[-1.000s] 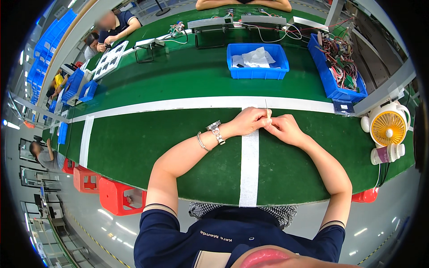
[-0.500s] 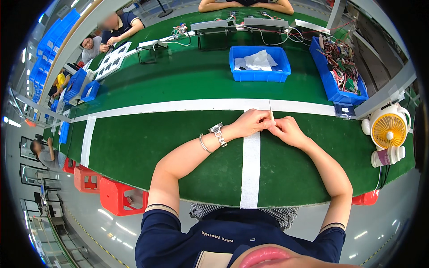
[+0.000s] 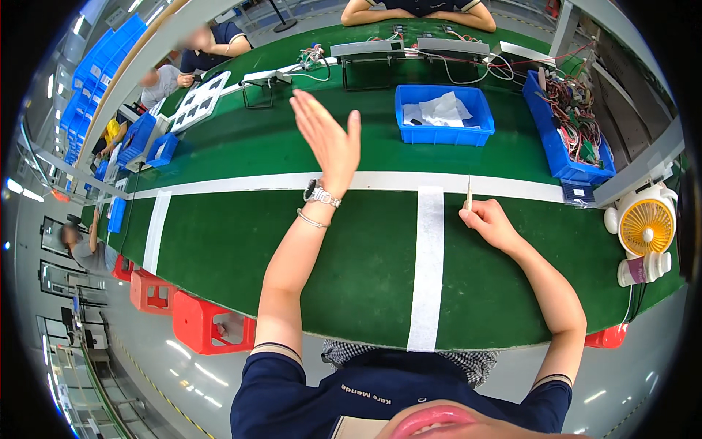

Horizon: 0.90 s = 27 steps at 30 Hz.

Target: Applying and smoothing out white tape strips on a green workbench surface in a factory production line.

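Note:
My left hand (image 3: pixel 329 145) is raised above the green table (image 3: pixel 351 271), left of the white centre strip. Its palm is flat, with the fingers stretched out together and the thumb apart; nothing is in it. A watch (image 3: pixel 319 193) and a bangle (image 3: pixel 312 219) circle that wrist. Further right, my right hand (image 3: pixel 491 222) is closed around a slim, pale, upright tool (image 3: pixel 469 197) with a thin pointed end facing away from me. Its exact kind is too small to make out. The fingers cover its lower part.
A blue bin (image 3: pixel 446 133) with white sheets stands beyond my hands. At right are a blue crate (image 3: pixel 559 167) of wires and boards, a yellow-and-white fan (image 3: pixel 647 225) and a white bottle (image 3: pixel 643 269). Metal stands (image 3: pixel 367 48) line the far side, where a person's arms (image 3: pixel 420 14) rest.
My hands were together at the centre strip and have parted. The left went up and left, its fingers straightening out; the right keeps the pale tool, slightly to the right.

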{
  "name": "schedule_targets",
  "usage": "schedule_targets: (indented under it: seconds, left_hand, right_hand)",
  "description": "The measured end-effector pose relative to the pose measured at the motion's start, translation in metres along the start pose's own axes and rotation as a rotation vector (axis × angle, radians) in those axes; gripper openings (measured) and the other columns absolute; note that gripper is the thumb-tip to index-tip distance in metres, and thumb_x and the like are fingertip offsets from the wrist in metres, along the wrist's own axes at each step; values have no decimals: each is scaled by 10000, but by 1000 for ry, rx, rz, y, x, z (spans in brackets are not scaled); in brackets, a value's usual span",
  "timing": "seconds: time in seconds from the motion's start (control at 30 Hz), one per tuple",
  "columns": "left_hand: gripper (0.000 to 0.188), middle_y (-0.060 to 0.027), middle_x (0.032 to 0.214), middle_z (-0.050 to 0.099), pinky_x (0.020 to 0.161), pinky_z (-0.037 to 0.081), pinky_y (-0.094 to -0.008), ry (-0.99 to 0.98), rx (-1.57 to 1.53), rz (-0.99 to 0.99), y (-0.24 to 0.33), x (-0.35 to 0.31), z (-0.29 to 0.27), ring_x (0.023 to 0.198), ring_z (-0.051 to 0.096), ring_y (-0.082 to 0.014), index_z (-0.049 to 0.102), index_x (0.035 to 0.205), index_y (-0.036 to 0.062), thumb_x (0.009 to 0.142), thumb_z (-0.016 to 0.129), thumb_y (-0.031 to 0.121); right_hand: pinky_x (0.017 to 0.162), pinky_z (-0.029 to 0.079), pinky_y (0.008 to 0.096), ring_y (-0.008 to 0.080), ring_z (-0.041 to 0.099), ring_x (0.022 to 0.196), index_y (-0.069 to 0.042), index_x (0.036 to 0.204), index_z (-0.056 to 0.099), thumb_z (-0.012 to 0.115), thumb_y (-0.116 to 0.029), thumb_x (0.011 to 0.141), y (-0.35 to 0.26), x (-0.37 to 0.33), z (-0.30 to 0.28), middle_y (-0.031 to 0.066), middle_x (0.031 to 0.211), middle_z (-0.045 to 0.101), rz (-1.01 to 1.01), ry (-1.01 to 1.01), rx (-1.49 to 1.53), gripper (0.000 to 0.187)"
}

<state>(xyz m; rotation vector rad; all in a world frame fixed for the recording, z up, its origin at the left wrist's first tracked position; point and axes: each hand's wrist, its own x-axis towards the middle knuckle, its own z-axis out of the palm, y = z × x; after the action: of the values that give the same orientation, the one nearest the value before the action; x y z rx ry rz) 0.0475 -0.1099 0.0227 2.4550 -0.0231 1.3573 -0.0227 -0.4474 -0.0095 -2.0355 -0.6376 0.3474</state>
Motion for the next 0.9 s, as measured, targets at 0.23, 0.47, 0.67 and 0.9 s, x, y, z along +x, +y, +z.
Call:
schedule_targets:
  seconds: [0.23,0.47,0.67,0.9]
  left_hand:
    - [1029,-319,1632,67,1205,140,-581,33,182,-271,-45,22,-2,1517,66,-482,6,1571,-63,922,660,395]
    - [945,-316,1605,170,1196,192,-539,132,94,-171,-45,28,-4,1488,199,-453,77,1568,-61,923,674,285]
    - [97,-40,741,680,568,501,-324,-301,-375,368,54,-27,-21,598,644,-206,673,960,108,881,685,163]
    - [236,20,595,518,484,442,-334,-606,-587,1067,124,-70,-25,530,571,-173,584,746,178,764,775,315]
  right_hand:
    - [521,318,361,140,352,533,-13,696,510,597,-334,983,2,2,0,47,556,400,-1,0,-24,439]
    - [524,329,375,169,352,521,-14,717,545,606,-340,980,0,0,0,79,555,409,-19,19,-11,424]
    - [535,356,408,207,406,512,-7,763,575,574,-383,1000,7,7,6,119,560,439,-75,131,-76,444]
    - [527,352,411,216,439,502,-20,749,600,596,-376,983,21,8,7,123,560,500,-63,342,-14,426]
